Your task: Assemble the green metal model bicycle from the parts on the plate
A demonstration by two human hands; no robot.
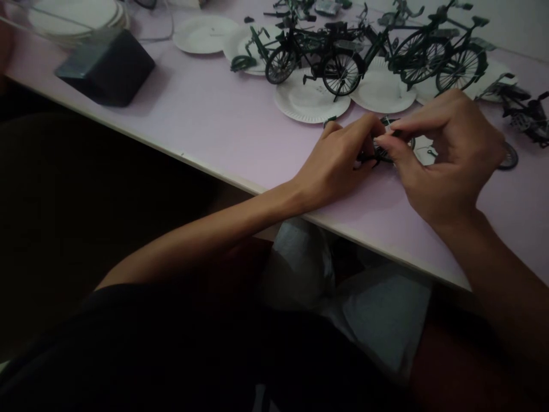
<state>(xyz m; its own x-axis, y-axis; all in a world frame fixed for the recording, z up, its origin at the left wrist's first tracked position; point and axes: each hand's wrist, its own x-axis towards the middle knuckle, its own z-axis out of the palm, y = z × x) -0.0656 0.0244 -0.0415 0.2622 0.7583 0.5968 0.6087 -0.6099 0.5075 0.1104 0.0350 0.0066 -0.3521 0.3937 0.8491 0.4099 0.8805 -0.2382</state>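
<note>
Near the table's front edge, my left hand [338,157] is closed on a small dark bicycle part with a spoked wheel [383,153], which is mostly covered by my fingers. From the right, my right hand [450,151] pinches a small piece [389,129] against that part, thumb and forefinger together; the piece is too small to name. Both hands meet closely over the part. A loose wheel [509,157] lies partly behind my right wrist. Behind the hands stand several assembled model bicycles [317,54].
Paper plates [313,103] lie under and beside the model bicycles. At the left sit a dark box [107,68] and a stack of white plates [72,17]. Another dark model [525,111] is at the far right. The pink table's front edge [206,169] runs diagonally.
</note>
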